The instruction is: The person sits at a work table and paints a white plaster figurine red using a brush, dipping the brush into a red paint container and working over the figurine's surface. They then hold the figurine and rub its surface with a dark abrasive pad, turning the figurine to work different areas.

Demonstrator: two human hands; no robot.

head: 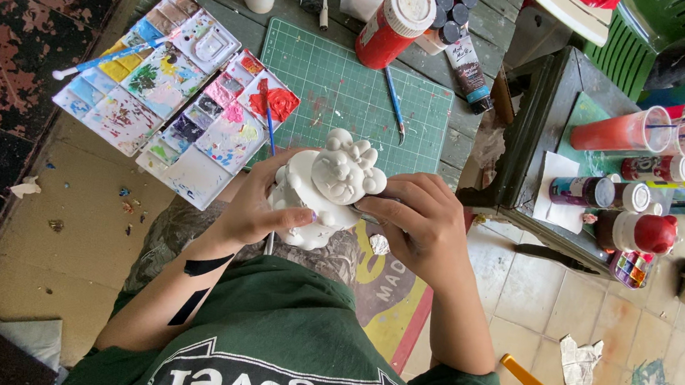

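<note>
While both hands, left (249, 207) and right (426, 224), close around the white figurine (331, 182), painting waits; next needs the brush (268, 118) beyond the left.

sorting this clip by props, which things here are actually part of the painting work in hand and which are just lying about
In use:
- white figurine, held by left hand and right hand
- paint palettes
- blue brush on the green cutting mat
- red paint bottle

Lying about:
- crumpled paper on the floor
- green plastic chair
- paint tubes on the side table
</note>
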